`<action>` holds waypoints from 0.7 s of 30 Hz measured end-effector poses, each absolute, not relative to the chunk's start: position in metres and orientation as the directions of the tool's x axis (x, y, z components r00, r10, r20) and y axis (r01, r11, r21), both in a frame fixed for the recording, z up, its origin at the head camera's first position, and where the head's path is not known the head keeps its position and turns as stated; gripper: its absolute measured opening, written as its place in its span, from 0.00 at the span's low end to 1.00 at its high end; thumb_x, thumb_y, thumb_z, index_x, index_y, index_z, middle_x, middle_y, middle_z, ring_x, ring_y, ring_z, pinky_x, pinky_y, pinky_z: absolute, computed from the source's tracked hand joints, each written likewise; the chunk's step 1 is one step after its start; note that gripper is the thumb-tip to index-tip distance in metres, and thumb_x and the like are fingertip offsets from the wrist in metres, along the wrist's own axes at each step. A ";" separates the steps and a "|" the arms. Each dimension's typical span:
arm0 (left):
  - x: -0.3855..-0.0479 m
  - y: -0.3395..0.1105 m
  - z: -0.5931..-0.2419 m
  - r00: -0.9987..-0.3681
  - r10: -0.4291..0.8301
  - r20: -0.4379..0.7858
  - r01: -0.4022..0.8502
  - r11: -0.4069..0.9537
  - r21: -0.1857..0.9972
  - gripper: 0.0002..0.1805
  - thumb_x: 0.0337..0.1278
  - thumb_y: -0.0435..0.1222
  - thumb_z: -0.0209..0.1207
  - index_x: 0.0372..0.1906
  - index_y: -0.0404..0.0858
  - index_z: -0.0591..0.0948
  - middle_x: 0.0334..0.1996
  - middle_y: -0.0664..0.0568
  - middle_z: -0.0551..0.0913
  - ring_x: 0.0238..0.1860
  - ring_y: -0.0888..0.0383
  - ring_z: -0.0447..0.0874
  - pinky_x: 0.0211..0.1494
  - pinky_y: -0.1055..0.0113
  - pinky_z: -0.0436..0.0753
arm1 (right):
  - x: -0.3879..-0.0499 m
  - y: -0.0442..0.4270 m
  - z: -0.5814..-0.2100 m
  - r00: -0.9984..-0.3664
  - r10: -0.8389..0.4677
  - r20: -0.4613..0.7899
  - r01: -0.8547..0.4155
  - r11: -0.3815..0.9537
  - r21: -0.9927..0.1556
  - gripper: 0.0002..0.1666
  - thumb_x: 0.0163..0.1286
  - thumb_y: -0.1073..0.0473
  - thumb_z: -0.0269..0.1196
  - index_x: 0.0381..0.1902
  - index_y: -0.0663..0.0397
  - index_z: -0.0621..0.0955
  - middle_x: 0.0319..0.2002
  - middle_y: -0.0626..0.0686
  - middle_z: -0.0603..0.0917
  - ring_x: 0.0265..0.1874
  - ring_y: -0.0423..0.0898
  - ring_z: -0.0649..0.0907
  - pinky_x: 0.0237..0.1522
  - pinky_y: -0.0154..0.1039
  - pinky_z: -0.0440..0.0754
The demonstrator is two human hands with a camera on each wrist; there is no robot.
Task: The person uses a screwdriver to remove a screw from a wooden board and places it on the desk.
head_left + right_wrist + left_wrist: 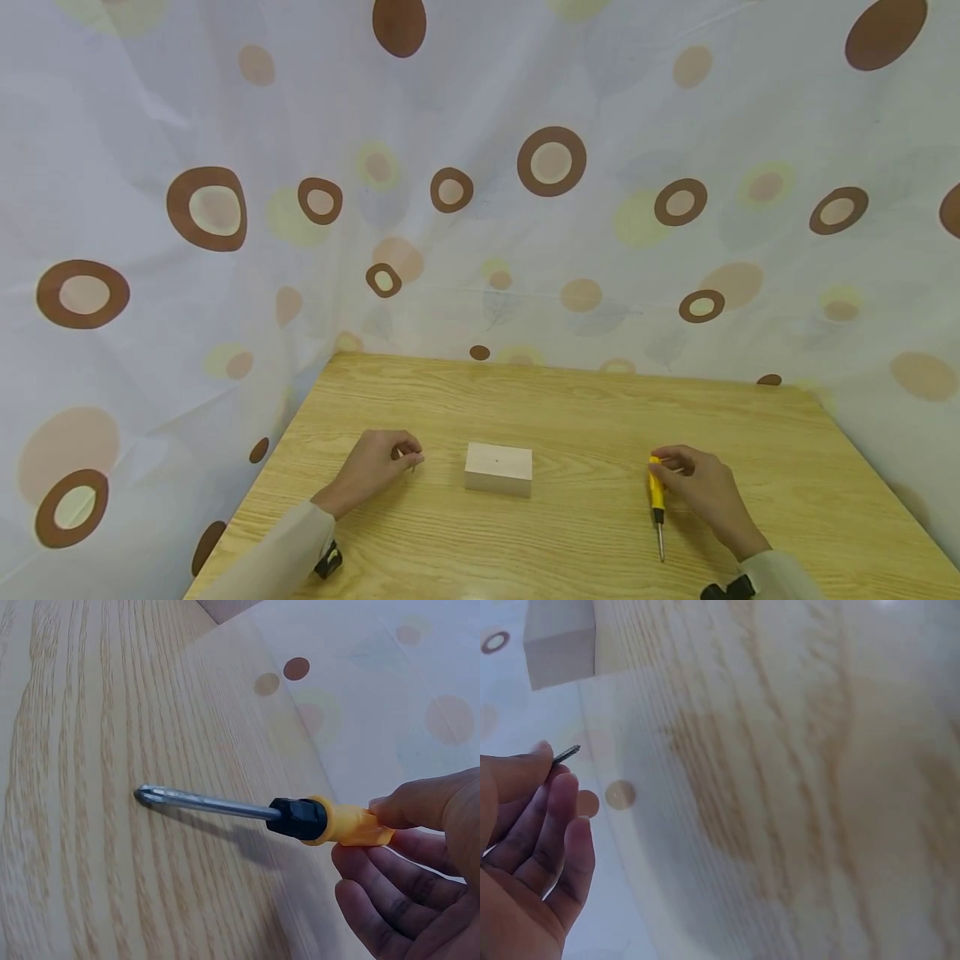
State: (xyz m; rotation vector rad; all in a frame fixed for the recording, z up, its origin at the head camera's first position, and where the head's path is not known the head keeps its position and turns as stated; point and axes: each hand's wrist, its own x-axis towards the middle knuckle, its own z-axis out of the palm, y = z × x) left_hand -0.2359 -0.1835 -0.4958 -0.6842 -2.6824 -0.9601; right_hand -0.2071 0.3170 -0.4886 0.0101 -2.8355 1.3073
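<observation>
A pale rectangular wooden block (498, 471) with a small dark hole in its top lies on the table between the hands. To its left, my left hand (378, 458) pinches a screw (568, 754) between thumb and forefinger; its threaded tip sticks out and its head is hidden by the fingers. Off to the block's right, my right hand (701, 483) holds a yellow-handled screwdriver (657, 496) by the handle, with thumb and fingers. The steel shaft (210, 804) with its cross-shaped tip points toward the table's near side, low over the wood.
The wood-grain table (570, 550) extends under both hands. A white curtain (480, 242) with brown and beige circles stands behind the table and along both its sides. Each wrist carries a small black camera (328, 559) on its strap.
</observation>
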 end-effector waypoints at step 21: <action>-0.238 -0.189 -0.504 -0.907 0.379 0.184 0.407 0.678 0.612 0.03 0.62 0.32 0.70 0.34 0.38 0.87 0.28 0.59 0.86 0.28 0.67 0.81 0.33 0.70 0.82 | -0.213 0.320 -0.495 -0.998 -0.027 -0.053 0.021 0.676 -0.736 0.22 0.73 0.52 0.68 0.55 0.65 0.84 0.39 0.53 0.87 0.31 0.46 0.86 0.30 0.39 0.86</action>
